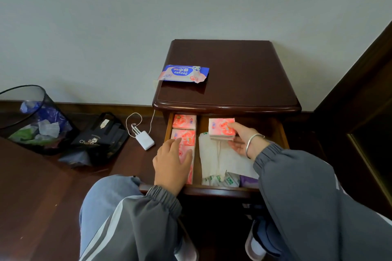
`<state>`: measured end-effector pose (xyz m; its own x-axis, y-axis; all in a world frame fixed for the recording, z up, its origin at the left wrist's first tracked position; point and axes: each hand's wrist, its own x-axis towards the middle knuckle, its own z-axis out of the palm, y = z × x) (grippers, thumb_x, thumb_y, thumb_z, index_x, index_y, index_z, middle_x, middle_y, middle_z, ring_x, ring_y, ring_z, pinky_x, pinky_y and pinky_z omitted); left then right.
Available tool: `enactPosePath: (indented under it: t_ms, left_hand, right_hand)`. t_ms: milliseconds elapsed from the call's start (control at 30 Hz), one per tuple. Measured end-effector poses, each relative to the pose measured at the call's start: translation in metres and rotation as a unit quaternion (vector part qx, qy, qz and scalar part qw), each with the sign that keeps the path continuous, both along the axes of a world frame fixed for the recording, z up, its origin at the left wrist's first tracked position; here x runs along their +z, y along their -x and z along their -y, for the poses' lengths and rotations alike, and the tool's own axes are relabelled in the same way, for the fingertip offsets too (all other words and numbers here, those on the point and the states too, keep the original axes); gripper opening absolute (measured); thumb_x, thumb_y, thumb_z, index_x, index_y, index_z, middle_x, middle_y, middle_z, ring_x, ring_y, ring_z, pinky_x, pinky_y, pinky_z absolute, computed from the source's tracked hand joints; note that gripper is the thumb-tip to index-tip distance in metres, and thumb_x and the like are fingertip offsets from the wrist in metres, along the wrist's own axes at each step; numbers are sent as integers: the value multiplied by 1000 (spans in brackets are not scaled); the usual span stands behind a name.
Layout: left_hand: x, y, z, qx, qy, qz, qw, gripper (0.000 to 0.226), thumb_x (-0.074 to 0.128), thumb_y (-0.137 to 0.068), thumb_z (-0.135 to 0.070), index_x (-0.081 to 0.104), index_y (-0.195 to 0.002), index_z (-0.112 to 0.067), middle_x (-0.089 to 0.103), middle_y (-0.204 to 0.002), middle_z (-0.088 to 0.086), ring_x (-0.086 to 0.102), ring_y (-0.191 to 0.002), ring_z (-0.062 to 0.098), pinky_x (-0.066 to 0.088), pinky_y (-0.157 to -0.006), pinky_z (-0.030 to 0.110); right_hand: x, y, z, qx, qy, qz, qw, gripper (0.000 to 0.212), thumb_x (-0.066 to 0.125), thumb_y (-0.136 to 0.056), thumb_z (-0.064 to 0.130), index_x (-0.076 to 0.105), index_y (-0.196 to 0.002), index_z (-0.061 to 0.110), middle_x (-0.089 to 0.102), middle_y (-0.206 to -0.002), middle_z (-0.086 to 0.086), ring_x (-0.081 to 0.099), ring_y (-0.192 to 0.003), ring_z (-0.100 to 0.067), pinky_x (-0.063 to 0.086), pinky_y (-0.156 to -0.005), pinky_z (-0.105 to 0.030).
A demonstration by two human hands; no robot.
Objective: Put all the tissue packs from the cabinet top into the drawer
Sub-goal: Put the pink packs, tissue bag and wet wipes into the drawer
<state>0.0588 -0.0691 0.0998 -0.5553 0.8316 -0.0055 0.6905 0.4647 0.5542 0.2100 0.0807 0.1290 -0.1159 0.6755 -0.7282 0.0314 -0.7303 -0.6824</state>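
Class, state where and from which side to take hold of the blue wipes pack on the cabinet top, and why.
Likely from above, pinching the wipes pack across its narrow width at the middle: it lies flat on the cabinet top with its long edges free.

The cabinet (pixel 233 85) is dark wood with a glossy varnish, and the floor (pixel 42 207) is wood of the same polished brown. The tissue packs (pixel 184 122) and the wipes pack (pixel 184 73) are wrapped in shiny, smooth plastic film, the charger (pixel 144 140) is smooth white plastic and the bin (pixel 12 118) dark see-through plastic. The sleeves (pixel 297 176) are matt grey cloth, the bag (pixel 110 133) matt black cloth, and the bracelet (pixel 253 141) bright polished metal.
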Motion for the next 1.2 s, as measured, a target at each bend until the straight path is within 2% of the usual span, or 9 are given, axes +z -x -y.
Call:
enactPosePath:
  t_ms: [100,233,433,567,667,733,867,1000,1200]
  left_hand:
    - [-2,1,0,18,7,-8,1000,49,50,-91,-41,45,-137,-22,45,-140,-2,39,-129,19,32,-105,43]
    - [-6,1,1,9,11,-23,1000,47,50,-91,-39,47,-136,-23,47,-137,-3,34,-131,18,32,-104,42]
    - [-7,2,0,16,8,-25,1000,43,52,-89,-34,51,-130,-21,51,-132,-1,36,-129,20,33,-103,43]
    - [-4,-4,1,-1,28,-83,996,44,51,-89,-36,51,-131,-23,50,-134,-3,35,-131,19,27,-105,41]
    - [-1,-17,-4,-81,3,-176,981,47,49,-89,-39,49,-133,-22,49,-136,-2,36,-134,20,24,-108,43]
    - [1,-33,-16,-173,9,-141,975,49,44,-92,-40,43,-137,-20,44,-141,-1,34,-134,20,26,-110,38]
    - [-4,-65,-38,-270,168,-68,946,60,41,-95,-48,27,-146,-18,15,-158,8,18,-141,34,27,-111,47]
    - [-6,-67,-43,-265,259,-38,928,50,37,-99,-44,37,-139,-15,22,-152,13,29,-133,40,34,-106,48]
    - [7,-73,-47,-66,158,28,985,40,38,-97,-5,32,-136,-11,35,-135,16,46,-119,32,43,-90,37]
  right_hand:
    - [-7,11,-6,1,-2,5,1000,46,71,-81,27,58,-119,6,66,-95,-11,60,-64,-14,47,-38,-16]
    - [-19,27,-11,-47,-34,-20,998,52,75,-78,26,55,-119,3,65,-112,-17,64,-89,-21,53,-53,-21]
    - [-35,41,-16,-76,-78,33,994,33,79,-73,31,57,-71,6,59,-70,-8,54,-54,-13,50,-55,-25]
    - [-38,37,-20,-106,-82,25,991,36,82,-68,32,55,-71,9,57,-67,-4,53,-51,-11,54,-57,-26]
    - [-37,29,-22,-99,-72,12,992,36,82,-69,29,56,-81,7,60,-73,-6,56,-58,-12,54,-51,-24]
    - [-35,23,-22,-95,-74,6,993,34,81,-70,29,56,-79,8,59,-73,-6,55,-59,-11,53,-45,-20]
    - [-30,9,-24,-79,-82,17,993,33,79,-72,28,58,-83,5,62,-80,-10,59,-68,-16,55,-60,-27]
    - [-26,-7,-23,-53,-85,30,995,37,78,-75,28,62,-96,3,68,-87,-11,64,-71,-17,53,-58,-26]
    - [-21,-29,-13,-28,-89,25,995,29,76,-76,30,63,-88,7,64,-75,-6,58,-64,-13,49,-54,-26]
